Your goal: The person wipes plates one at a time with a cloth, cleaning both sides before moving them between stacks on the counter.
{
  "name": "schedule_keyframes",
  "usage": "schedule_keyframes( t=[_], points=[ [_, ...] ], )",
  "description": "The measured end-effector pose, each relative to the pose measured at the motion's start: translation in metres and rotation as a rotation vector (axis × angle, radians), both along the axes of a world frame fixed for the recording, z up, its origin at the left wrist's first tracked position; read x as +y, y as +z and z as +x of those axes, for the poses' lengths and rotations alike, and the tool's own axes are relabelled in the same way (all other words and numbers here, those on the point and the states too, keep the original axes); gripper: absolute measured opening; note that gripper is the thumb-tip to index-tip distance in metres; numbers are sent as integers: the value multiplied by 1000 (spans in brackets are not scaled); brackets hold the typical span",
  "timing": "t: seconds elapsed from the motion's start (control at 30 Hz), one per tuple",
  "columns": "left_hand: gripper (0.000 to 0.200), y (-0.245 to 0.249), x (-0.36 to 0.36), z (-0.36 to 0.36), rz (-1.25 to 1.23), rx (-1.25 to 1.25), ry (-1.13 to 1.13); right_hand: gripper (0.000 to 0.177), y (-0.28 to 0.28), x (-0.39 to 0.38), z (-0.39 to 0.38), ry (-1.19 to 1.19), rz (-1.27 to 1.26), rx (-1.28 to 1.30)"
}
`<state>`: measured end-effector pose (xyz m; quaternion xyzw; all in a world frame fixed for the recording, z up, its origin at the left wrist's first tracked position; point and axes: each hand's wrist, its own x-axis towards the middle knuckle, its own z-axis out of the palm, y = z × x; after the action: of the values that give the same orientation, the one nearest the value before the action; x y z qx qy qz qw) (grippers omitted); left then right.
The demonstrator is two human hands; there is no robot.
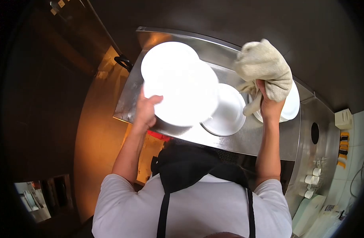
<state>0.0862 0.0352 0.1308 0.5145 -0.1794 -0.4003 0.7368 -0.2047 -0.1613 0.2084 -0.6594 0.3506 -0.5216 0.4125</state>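
Observation:
My left hand grips the rim of a round white plate, its thumb lying on the upper face. The plate is held above the steel counter and looks washed out by glare. Behind it, partly covered, is another white plate. Bunched in my raised right hand is a beige cloth, apart from the held plate. Between my hands, several shallow white plates are stacked on the counter. Under and beyond my right wrist stands a further pile of white plates, partly hidden by the cloth and hand.
The steel counter has a raised back edge. A black handle juts out at its left end. On the right, a steel surface with a round dark hole holds small white cups. Yellow-handled tools hang on the wall.

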Motion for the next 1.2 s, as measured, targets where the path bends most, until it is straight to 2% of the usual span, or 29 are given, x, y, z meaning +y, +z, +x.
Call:
schedule_keyframes(
  t=[0.03,0.17,0.3,0.37,0.4,0.57,0.63,0.67,0.7,0.73,0.77,0.8,0.83,0.9,0.93,1.0,1.03,1.07,1.1,1.13,1.17,1.2],
  points=[
    [69,0,1,11,6,10,75,43,-13,-1,-4,-61,93,-59],
    [69,-11,2,41,28,-33,280,41,-51,11,-6,-10,185,-269],
    [67,-31,-11,51,8,-61,357,39,-56,28,-3,40,185,-121],
    [68,-42,-25,51,14,-136,414,46,-61,27,-8,64,241,-93],
    [69,-44,-31,50,35,-146,431,50,-62,27,-9,78,267,-80],
    [79,-65,-61,52,105,-208,462,48,-63,27,-10,56,243,-60],
    [90,-70,-70,56,199,-263,447,44,-64,28,-10,28,233,-44],
    [92,-76,-73,52,346,-317,512,40,-69,28,-9,7,222,-37],
    [94,-61,-77,38,496,-371,574,36,-75,27,-9,-14,211,-30],
    [95,-50,-76,29,644,-423,633,37,-88,27,-10,-74,128,84],
    [92,-45,-62,17,513,-595,663,38,-104,23,-11,-137,47,199],
    [87,-49,-46,-1,391,-721,616,39,-111,19,-12,-202,-36,313],
    [83,-53,-32,-21,265,-845,565,57,-109,15,-12,-232,4,536],
    [78,-79,-14,-63,239,-575,69,67,-155,0,-5,-163,-124,876],
    [78,-93,-13,-79,374,-550,-204,72,-175,-6,0,-120,-191,1043],
    [80,-85,-23,-107,577,-396,-447,79,-191,1,29,-26,-304,1138],
    [81,-96,-29,-114,540,-526,-395,77,-188,9,41,108,-240,1017],
    [83,-97,-34,-117,539,-526,-378,75,-182,17,48,235,-171,894],
    [85,-98,-40,-120,538,-527,-361,75,-180,27,49,370,-138,870],
    [87,-89,-44,-117,575,-404,-375,76,-177,38,45,504,-106,839],
    [96,-107,-43,-113,455,-491,-368,74,-171,53,33,601,-56,797],
    [94,-104,-41,-109,501,-444,-403,73,-188,66,15,611,-10,812]
  ],
)
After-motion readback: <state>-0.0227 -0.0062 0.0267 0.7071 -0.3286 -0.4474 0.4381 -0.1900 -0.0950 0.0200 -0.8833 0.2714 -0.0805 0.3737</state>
